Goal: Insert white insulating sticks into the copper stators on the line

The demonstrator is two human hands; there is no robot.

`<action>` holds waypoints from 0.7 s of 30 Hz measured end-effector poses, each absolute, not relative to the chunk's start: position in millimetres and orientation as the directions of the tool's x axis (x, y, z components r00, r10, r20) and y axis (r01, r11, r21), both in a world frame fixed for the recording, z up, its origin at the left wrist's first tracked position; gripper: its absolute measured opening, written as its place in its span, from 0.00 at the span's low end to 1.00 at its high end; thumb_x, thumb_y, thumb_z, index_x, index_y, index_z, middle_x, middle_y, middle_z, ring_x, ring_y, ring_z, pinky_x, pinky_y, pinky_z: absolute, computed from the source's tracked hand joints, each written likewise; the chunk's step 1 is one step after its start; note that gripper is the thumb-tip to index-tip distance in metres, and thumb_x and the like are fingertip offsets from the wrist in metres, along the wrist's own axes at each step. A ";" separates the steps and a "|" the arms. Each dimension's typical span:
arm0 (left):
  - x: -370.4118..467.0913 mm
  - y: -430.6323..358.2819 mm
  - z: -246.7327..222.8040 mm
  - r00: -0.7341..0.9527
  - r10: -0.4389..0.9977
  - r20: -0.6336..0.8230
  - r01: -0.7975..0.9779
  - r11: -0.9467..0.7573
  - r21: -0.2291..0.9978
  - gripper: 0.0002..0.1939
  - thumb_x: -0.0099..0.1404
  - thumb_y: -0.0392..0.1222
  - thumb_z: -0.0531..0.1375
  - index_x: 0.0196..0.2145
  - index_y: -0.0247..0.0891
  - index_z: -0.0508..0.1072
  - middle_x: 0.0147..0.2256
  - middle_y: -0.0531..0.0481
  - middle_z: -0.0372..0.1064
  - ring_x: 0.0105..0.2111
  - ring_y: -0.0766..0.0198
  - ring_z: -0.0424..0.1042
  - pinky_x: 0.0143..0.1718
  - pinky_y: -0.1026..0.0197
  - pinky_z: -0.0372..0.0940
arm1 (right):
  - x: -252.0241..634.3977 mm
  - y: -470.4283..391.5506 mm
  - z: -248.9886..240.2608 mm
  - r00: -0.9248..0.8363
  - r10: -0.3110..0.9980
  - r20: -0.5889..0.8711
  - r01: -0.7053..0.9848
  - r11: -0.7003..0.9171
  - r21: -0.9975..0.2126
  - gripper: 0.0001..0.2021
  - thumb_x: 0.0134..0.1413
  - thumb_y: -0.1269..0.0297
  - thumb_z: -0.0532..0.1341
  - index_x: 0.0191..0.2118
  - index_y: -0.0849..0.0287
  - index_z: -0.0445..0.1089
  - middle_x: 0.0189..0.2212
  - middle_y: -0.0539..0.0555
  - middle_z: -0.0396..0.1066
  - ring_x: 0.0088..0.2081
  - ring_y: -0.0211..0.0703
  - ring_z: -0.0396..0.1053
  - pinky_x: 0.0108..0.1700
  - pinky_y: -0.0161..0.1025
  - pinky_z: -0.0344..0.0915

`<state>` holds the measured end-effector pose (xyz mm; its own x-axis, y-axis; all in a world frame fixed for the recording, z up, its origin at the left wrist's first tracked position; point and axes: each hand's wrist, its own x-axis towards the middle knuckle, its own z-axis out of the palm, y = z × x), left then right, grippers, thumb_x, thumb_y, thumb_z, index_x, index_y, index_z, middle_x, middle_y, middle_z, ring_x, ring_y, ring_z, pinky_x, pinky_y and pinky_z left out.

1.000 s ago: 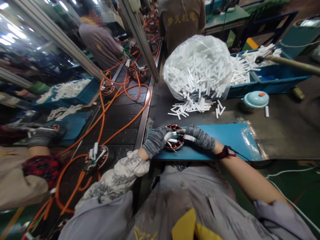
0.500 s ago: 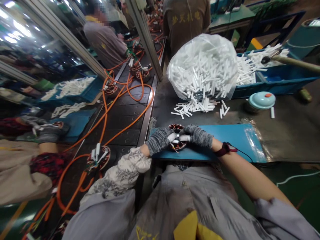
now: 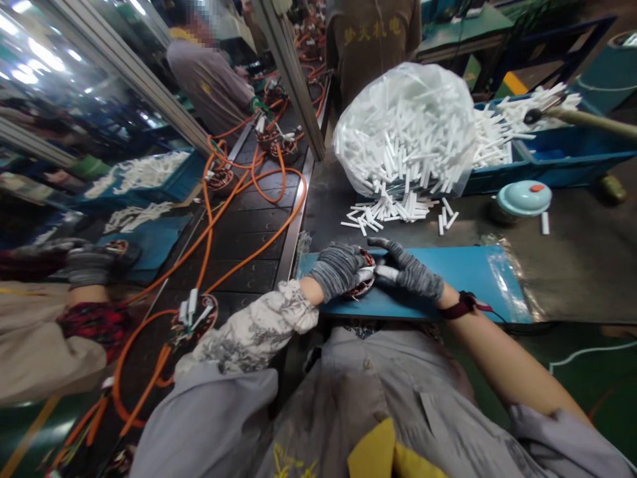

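A round motor stator [image 3: 369, 284] with copper windings lies on the blue mat in front of me, largely hidden by a glove. My left hand [image 3: 339, 271], in a grey striped glove with pale fingertips, is closed over its left side. At the stator's right edge is my right hand [image 3: 414, 273], gloved likewise, with forefinger and thumb spread apart. Its thumb tip comes close to the left fingertips; whether they touch I cannot tell. Something small and white shows between the fingertips, too small to make out.
Behind the blue mat [image 3: 458, 265] stands a clear bag of white tubes [image 3: 413, 133], several spilled in front. To its right are a blue bin [image 3: 572, 156] and a lidded light-blue container [image 3: 524, 198]. A conveyor [image 3: 253, 232] with stators and orange cables runs left; a co-worker's gloved hands [image 3: 89, 262] lie beyond.
My right hand has drawn back to the right and its fingers have spread. My left hand has shifted right and now covers more of the stator.
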<state>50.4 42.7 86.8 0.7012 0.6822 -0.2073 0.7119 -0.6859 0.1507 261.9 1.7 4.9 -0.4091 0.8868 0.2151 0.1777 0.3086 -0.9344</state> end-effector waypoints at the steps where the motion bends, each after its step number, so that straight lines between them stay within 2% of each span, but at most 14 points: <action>1: 51.6 45.8 86.9 0.726 0.668 -0.165 0.688 -0.711 0.149 0.21 0.69 0.53 0.61 0.51 0.38 0.80 0.50 0.37 0.76 0.52 0.43 0.74 0.54 0.43 0.66 | 268.1 -2.9 4.6 -0.398 0.899 0.184 0.183 0.275 -0.944 0.30 0.67 0.55 0.60 0.70 0.54 0.54 0.47 0.57 0.77 0.44 0.47 0.76 0.49 0.50 0.75; 3: 49.4 56.0 84.6 0.774 0.623 -0.115 0.631 -0.745 0.214 0.30 0.64 0.55 0.67 0.59 0.38 0.74 0.58 0.36 0.70 0.58 0.43 0.70 0.59 0.45 0.64 | 277.3 -13.3 4.7 -0.328 0.925 0.194 0.241 0.280 -0.929 0.28 0.66 0.56 0.61 0.68 0.54 0.59 0.49 0.58 0.77 0.46 0.49 0.76 0.51 0.51 0.75; 5: 44.9 69.9 79.6 0.781 0.607 -0.145 0.621 -0.729 0.290 0.38 0.61 0.56 0.69 0.64 0.37 0.68 0.59 0.38 0.71 0.57 0.48 0.71 0.59 0.50 0.65 | 279.1 -23.1 5.0 -0.270 0.921 0.279 0.311 0.358 -0.880 0.23 0.66 0.57 0.62 0.63 0.53 0.66 0.53 0.59 0.75 0.51 0.52 0.75 0.57 0.54 0.72; 7: 42.5 83.1 74.1 0.753 0.630 -0.188 0.655 -0.692 0.305 0.36 0.64 0.56 0.67 0.64 0.38 0.68 0.53 0.41 0.75 0.54 0.51 0.74 0.56 0.53 0.67 | 273.0 -30.1 4.8 -0.275 0.895 0.351 0.334 0.431 -0.838 0.18 0.67 0.58 0.61 0.60 0.51 0.70 0.55 0.58 0.75 0.54 0.52 0.74 0.60 0.54 0.70; 9: 42.6 90.5 70.8 0.705 0.690 -0.160 0.702 -0.651 0.288 0.31 0.65 0.55 0.67 0.61 0.40 0.71 0.51 0.43 0.76 0.53 0.52 0.75 0.56 0.54 0.68 | 262.8 -33.4 3.8 -0.314 0.874 0.372 0.320 0.466 -0.825 0.18 0.69 0.59 0.58 0.61 0.51 0.71 0.55 0.57 0.76 0.55 0.51 0.74 0.61 0.53 0.70; 13: 37.9 76.6 74.0 0.567 0.823 -0.036 0.790 -0.531 0.307 0.21 0.68 0.50 0.65 0.55 0.40 0.77 0.50 0.45 0.77 0.51 0.56 0.76 0.63 0.50 0.63 | 250.4 -29.7 1.1 -0.340 0.894 0.291 0.279 0.391 -0.877 0.21 0.72 0.58 0.54 0.65 0.51 0.67 0.60 0.56 0.73 0.60 0.51 0.71 0.65 0.53 0.66; 15: 30.7 58.3 76.5 0.608 0.792 0.053 0.744 -0.593 0.308 0.16 0.71 0.48 0.63 0.52 0.41 0.79 0.54 0.44 0.75 0.54 0.54 0.73 0.65 0.46 0.60 | 251.9 -23.0 0.8 -0.377 0.896 0.233 0.212 0.328 -0.921 0.21 0.72 0.57 0.54 0.66 0.50 0.66 0.63 0.54 0.70 0.63 0.50 0.68 0.68 0.54 0.63; 17: 23.4 39.2 75.4 0.683 0.722 0.111 0.676 -0.682 0.278 0.15 0.71 0.48 0.62 0.52 0.44 0.80 0.61 0.43 0.69 0.61 0.49 0.67 0.66 0.42 0.58 | 255.7 -13.4 1.4 -0.445 0.872 0.205 0.143 0.295 -0.945 0.21 0.72 0.56 0.55 0.65 0.49 0.68 0.63 0.52 0.70 0.64 0.50 0.67 0.69 0.54 0.60; 19: 18.8 25.1 69.6 0.689 0.718 0.102 0.685 -0.690 0.234 0.18 0.71 0.48 0.62 0.56 0.48 0.78 0.64 0.43 0.66 0.66 0.44 0.61 0.68 0.36 0.52 | 258.9 -2.4 3.0 -0.509 0.838 0.197 0.106 0.288 -0.952 0.19 0.71 0.54 0.56 0.62 0.48 0.71 0.61 0.52 0.72 0.62 0.50 0.69 0.69 0.55 0.61; 21: 16.8 19.4 61.3 0.677 0.735 0.041 0.710 -0.667 0.224 0.21 0.71 0.47 0.61 0.60 0.50 0.75 0.65 0.43 0.64 0.68 0.43 0.57 0.69 0.34 0.50 | 260.4 7.8 6.0 -0.568 0.804 0.178 0.089 0.275 -0.957 0.19 0.70 0.52 0.57 0.60 0.49 0.73 0.59 0.52 0.75 0.60 0.50 0.72 0.68 0.56 0.62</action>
